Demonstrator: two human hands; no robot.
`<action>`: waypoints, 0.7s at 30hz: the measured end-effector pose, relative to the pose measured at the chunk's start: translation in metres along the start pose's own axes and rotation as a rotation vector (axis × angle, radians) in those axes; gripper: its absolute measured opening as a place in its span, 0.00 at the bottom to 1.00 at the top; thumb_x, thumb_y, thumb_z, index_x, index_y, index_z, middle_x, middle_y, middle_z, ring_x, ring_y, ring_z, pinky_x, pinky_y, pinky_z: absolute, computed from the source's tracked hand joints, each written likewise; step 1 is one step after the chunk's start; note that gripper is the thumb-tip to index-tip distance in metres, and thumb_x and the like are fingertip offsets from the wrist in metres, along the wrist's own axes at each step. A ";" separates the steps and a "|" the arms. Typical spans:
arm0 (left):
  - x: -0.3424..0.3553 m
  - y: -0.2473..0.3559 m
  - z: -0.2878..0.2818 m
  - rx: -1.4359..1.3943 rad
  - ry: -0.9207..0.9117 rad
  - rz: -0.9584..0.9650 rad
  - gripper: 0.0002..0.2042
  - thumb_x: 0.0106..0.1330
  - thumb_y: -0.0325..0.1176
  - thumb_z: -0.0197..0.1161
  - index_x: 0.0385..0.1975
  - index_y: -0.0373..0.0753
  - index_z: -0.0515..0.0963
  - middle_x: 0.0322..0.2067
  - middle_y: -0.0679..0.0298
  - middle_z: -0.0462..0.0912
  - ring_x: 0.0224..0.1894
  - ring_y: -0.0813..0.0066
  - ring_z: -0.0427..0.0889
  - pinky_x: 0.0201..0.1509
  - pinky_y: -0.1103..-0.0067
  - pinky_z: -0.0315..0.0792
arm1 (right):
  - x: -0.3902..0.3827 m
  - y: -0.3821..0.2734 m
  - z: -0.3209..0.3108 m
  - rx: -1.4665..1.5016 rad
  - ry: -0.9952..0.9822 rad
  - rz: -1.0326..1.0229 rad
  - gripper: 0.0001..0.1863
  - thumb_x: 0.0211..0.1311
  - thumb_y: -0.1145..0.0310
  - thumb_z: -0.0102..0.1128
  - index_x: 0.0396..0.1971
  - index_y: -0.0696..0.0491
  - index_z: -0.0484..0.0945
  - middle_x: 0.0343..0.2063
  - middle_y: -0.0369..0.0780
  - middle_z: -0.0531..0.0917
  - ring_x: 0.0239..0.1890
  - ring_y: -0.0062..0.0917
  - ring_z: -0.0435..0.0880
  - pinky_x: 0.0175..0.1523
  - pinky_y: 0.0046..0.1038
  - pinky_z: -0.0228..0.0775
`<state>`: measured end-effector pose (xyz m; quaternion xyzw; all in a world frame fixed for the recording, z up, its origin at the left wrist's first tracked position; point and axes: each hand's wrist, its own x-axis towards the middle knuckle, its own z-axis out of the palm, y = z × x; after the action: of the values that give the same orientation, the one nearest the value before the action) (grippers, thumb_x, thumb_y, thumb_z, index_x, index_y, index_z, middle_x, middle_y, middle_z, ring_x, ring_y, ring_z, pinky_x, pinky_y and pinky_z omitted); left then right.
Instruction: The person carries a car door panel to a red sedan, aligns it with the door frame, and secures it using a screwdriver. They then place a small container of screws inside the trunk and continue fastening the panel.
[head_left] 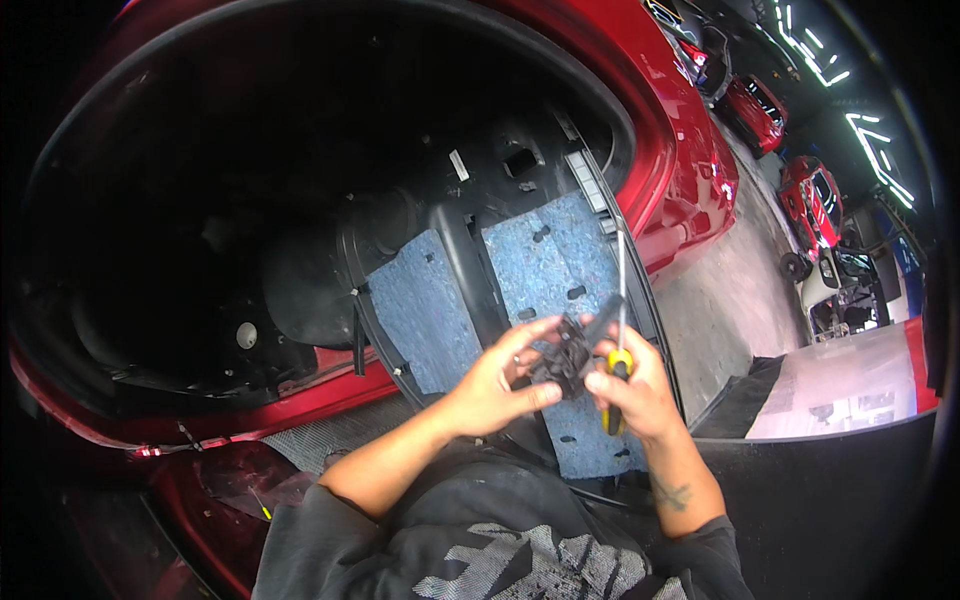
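My left hand [490, 388] has its fingers and thumb around a small dark black part [568, 362], apparently plastic; its exact kind is not clear. Against the other side of this part are the fingers of my right hand [648, 392]. That hand also grips a screwdriver [618, 366] with a yellow and black handle, its long metal shaft pointing away from me. Below both hands lies a large black trim panel [462, 265], its back side up, with pieces of blue felt padding [545, 245] on it. My hands partly hide the felt.
The panel extends into the dark opening of a red car body [690, 165], edged with a black seal [622, 110]. A small yellow-ended object [266, 513] lies at lower left. More red cars [755, 112] stand beyond the grey floor [705, 300] at right.
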<state>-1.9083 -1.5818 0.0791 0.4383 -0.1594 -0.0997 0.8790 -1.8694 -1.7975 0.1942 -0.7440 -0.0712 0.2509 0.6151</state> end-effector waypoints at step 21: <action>0.054 0.031 -0.107 -0.014 0.522 -0.017 0.36 0.75 0.42 0.65 0.78 0.35 0.60 0.50 0.54 0.86 0.42 0.65 0.90 0.43 0.73 0.82 | -0.088 -0.012 -0.078 -0.920 0.823 -0.037 0.26 0.55 0.67 0.83 0.51 0.65 0.87 0.41 0.48 0.92 0.44 0.24 0.88 0.52 0.34 0.79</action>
<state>-1.8173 -1.5014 0.0539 0.4444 0.0769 0.0083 0.8925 -1.9072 -1.9004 0.2399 -0.9676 0.0582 -0.1237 0.2124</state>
